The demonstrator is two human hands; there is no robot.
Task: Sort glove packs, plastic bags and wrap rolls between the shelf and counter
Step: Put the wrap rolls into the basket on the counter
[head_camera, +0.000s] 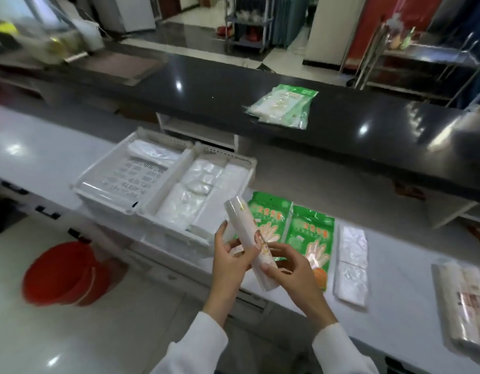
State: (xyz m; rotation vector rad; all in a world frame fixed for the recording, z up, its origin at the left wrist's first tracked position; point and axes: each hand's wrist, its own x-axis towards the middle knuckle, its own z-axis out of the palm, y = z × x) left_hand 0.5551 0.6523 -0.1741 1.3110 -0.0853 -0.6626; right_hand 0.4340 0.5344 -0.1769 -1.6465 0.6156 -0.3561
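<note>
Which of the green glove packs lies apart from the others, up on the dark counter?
The green pack at the back, alone on the dark counter. The other two glove packs lie side by side on the white counter near the hands.

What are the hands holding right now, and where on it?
A wrap roll, held in both hands: the left hand grips its middle, and the right hand its lower end.

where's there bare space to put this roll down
Both hands, left and right, hold the white wrap roll. Bare patches: the white counter between the clear plastic bag stack and the wrapped rolls; the left slotted tray compartment. Crowded: the right compartment and the green glove packs.
</note>
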